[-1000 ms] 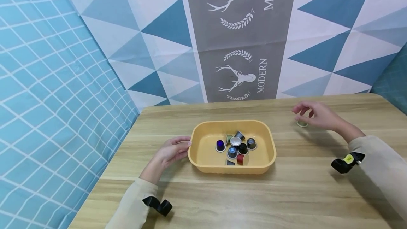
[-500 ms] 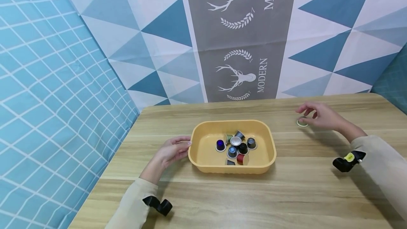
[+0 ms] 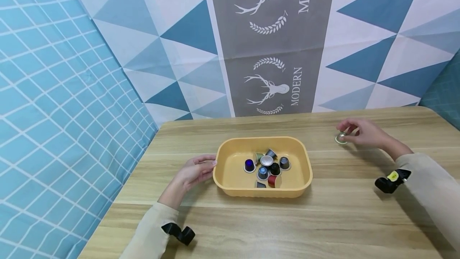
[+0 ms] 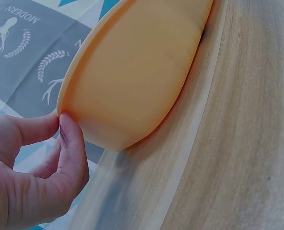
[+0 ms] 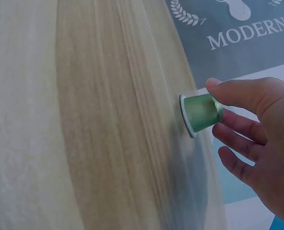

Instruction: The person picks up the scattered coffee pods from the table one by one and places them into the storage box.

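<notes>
A green coffee capsule [image 5: 199, 113] stands rim-down on the wooden table at the right, as the head and right wrist views show. My right hand [image 3: 367, 133] is around its narrow top, with thumb and fingers loosely bent on either side. Whether they press on the capsule is hard to tell. On the left, my left hand [image 3: 193, 172] pinches the rim of a yellow plastic tray [image 3: 262, 192] between thumb and index finger. Inside the tray lie several coffee capsules, among them a dark blue one [image 3: 249, 165], a black one [image 3: 274, 168] and a red one [image 3: 272, 181].
The wooden table [image 3: 266, 227] extends in front of the tray and between the tray and the green capsule. A patterned cloth [image 3: 179, 31] hangs behind the table's back edge, and a blue checked cloth [image 3: 54, 111] lines the left side.
My right hand has shifted slightly right, and more of the green capsule shows between thumb and fingers. The capsule stays in place. My left hand and the tray have not moved.
</notes>
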Available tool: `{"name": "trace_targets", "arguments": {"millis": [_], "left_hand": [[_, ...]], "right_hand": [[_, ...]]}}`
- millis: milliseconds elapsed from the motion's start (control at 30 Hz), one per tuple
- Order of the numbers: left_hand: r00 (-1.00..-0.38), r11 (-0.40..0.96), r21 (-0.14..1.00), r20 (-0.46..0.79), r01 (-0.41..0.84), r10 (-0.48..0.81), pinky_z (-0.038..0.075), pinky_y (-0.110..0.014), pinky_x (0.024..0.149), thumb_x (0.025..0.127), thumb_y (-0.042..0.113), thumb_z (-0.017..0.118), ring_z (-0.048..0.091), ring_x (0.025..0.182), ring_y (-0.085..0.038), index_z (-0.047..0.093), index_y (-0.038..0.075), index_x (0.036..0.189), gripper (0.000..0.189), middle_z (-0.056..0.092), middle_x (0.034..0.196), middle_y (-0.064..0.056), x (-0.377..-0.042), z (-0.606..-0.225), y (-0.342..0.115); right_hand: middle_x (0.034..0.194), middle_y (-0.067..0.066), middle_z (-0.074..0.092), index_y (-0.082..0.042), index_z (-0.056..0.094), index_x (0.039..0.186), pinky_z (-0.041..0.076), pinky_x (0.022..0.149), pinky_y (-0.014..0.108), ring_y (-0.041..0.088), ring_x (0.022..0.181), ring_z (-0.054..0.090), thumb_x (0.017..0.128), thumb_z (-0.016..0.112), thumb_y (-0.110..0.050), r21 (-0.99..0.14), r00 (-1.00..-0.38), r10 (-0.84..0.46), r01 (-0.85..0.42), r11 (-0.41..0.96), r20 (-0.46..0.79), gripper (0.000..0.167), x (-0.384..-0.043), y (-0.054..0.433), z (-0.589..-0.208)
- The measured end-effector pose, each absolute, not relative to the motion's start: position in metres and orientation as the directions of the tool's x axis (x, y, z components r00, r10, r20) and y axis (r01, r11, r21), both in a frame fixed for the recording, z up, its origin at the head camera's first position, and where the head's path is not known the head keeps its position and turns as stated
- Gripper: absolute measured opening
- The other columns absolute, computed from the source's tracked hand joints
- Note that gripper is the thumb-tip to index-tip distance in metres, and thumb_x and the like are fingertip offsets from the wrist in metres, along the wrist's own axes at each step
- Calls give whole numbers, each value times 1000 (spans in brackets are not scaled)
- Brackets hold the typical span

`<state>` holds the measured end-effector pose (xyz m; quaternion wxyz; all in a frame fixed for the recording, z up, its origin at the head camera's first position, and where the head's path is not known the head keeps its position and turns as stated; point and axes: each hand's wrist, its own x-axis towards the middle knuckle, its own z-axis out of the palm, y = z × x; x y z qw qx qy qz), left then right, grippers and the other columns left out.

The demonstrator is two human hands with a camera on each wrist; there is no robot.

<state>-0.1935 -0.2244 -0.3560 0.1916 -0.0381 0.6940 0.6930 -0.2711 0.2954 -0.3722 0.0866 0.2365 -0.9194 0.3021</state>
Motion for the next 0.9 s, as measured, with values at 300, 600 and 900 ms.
{"name": "trace_targets", "arguments": {"millis": [300,600,900], "left_hand": [[-924,33,949,-312,-313,222,56,-17,75,94,6,59,66,82,-3,42,-9,135,47,69,92,3,-193,-356,-224],[-922,26,950,-308,-310,233,56,-17,75,93,6,59,67,82,-4,41,-10,135,48,69,93,3,-193,-356,-224],[-924,25,950,-309,-312,225,56,-16,73,93,6,59,66,80,-3,43,-9,133,46,68,91,3,-193,-356,-225]], "right_hand": [[93,10,65,1,65,105,51,64,17,-8,74,53,80,76,-8,-549,-893,-377,-449,705,245,29,-279,304,-382],[90,6,64,0,66,104,49,64,18,-3,71,51,80,77,-12,-546,-907,-373,-416,727,194,29,-284,304,-385],[86,2,65,-1,67,101,50,64,18,-4,71,50,79,78,-14,-527,-899,-394,-434,731,193,29,-283,297,-381]]}}
